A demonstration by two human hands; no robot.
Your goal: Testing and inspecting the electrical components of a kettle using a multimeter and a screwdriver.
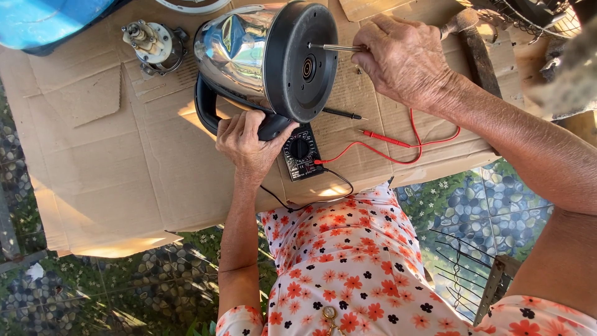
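Kettle: shiny steel electric kettle [239,53] with round black plastic base, lying on its side on flattened brown cardboard [106,143].
Left hand [249,142]: grip closed around the kettle's black handle.
Right hand [404,59]: grip pinched shut on a thin metal screwdriver [333,47], tip against the base.
Nearby: small black multimeter [301,152], red probe [385,138] lying loose.

The electric kettle [239,50] is mirror-bright silver with a black base and black handle. The multimeter [301,152] is black, its two probe leads [398,144] red and black. The cardboard sheet [99,149] is plain brown. The person's garment [348,267] is white, scattered with orange flowers (small black ones between).
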